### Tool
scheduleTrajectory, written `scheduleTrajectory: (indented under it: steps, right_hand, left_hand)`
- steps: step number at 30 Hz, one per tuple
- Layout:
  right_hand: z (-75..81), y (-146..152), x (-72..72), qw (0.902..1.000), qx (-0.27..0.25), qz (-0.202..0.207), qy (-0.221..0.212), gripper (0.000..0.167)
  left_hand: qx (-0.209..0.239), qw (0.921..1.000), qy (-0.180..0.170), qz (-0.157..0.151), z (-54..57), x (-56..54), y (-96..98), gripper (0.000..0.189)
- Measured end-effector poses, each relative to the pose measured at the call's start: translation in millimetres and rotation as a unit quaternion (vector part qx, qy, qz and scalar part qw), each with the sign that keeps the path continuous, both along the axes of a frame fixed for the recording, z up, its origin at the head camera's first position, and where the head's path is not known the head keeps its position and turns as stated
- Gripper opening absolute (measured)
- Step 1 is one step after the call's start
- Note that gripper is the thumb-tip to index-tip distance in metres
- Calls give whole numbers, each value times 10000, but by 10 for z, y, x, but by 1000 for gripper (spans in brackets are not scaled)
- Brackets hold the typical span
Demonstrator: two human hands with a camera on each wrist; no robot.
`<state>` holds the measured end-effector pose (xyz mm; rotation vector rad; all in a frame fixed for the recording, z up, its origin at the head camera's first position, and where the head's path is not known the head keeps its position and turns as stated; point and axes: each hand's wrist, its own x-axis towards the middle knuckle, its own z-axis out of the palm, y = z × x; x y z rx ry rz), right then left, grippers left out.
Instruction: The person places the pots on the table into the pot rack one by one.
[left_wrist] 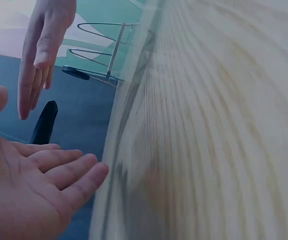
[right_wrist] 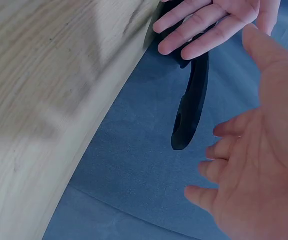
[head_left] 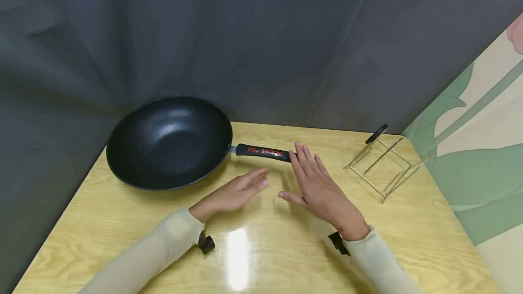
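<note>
A large black wok [head_left: 171, 144] sits on the left part of the table, its black handle [head_left: 261, 151] with red lettering pointing right. My left hand [head_left: 234, 192] hovers in front of the wok, fingers extended and palm turned inward, holding nothing. My right hand [head_left: 320, 189] has straight fingers and overlaps the handle's tip in the head view. In the right wrist view a gap shows between the handle [right_wrist: 191, 110] and the right hand's fingers [right_wrist: 204, 197]. The left wrist view shows both palms bare, with the handle [left_wrist: 44, 122] beyond them.
A wire rack [head_left: 386, 167] with a black round piece stands at the right rear of the wooden table [head_left: 282, 257]. Dark cloth [head_left: 261, 49] hangs behind the table, and a wall with painted green leaves [head_left: 482, 171] rises on the right.
</note>
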<state>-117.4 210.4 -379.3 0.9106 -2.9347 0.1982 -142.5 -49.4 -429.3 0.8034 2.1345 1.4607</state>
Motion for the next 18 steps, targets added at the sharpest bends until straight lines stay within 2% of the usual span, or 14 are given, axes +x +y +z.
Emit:
scheduleTrajectory:
  steps: [5, 9, 15, 18]
  right_hand:
    - [-46, -29, -30, 10000, 44, -26, -5, 99]
    - [-60, -56, -74, 10000, -13, -19, 3, 98]
    - [-100, -54, -128, 10000, -16, -46, -17, 95]
    - [-110, -58, -176, 9998, 36, -59, 178, 94]
  left_hand:
    - [636, 9964, -551, 52, -78, -13, 48, 68]
    - [1024, 9917, -731, 251, -105, -44, 76, 65]
    - [1902, 9705, -1385, 533, -199, -119, 166, 61]
    - [2214, 9584, -1663, 686, -206, -178, 207, 62]
